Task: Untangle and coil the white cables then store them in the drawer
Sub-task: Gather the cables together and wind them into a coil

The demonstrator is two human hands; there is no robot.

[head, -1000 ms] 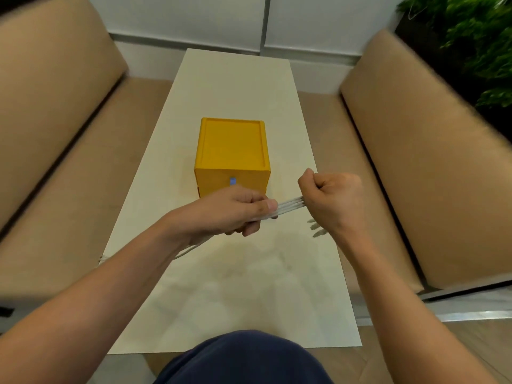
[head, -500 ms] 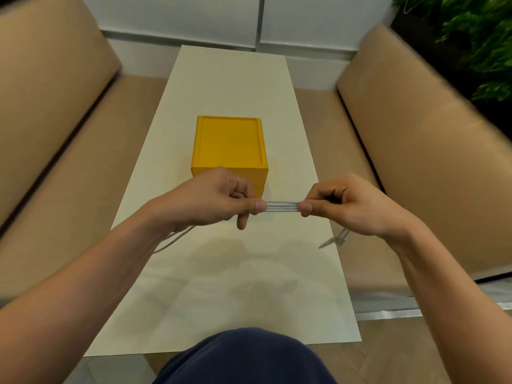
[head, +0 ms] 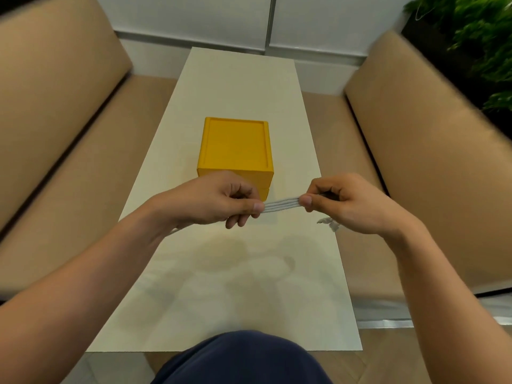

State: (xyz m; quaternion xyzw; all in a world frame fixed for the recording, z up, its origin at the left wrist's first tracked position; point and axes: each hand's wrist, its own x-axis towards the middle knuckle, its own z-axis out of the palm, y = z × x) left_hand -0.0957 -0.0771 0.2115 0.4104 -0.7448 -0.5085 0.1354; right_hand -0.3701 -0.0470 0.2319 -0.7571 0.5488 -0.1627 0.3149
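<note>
White cables (head: pixel 281 205) are being held as a short flat bundle of several parallel strands, stretched between both hands above the middle of the table (head: pixel 249 286), just in front of the drawer box.

Near edge: a dark blue clothed knee (head: pixel 243 358) is showing at the bottom, overlapping the table's near edge. Both bare forearms are reaching in from the lower corners.

Left hand (head: pixel 216 202) is pinching the bundle's left end between thumb and fingers, with the other fingers curled under. A thin bit of white cable (head: pixel 173 231) is trailing out below the left wrist toward the table's left edge; where it is ending cannot be told.

Right hand (head: pixel 343 200) is pinching the bundle's right end between thumb and forefinger, fist loosely closed. Loose cable ends (head: pixel 328 223) are hanging below the right hand, near the table's right edge; blurred, so connector type cannot be told.

Bundle is staying clear of the table surface, strands lying side by side and roughly level.

Further back: yellow drawer box (head: pixel 235 145) is sitting at the table's centre, front partly hidden by the left hand. Whether the drawer is open cannot be told.

Tan sofas (head: pixel 415 162) are flanking both long edges of the table. Green plant (head: pixel 476 37) is showing at the far right corner.
</note>
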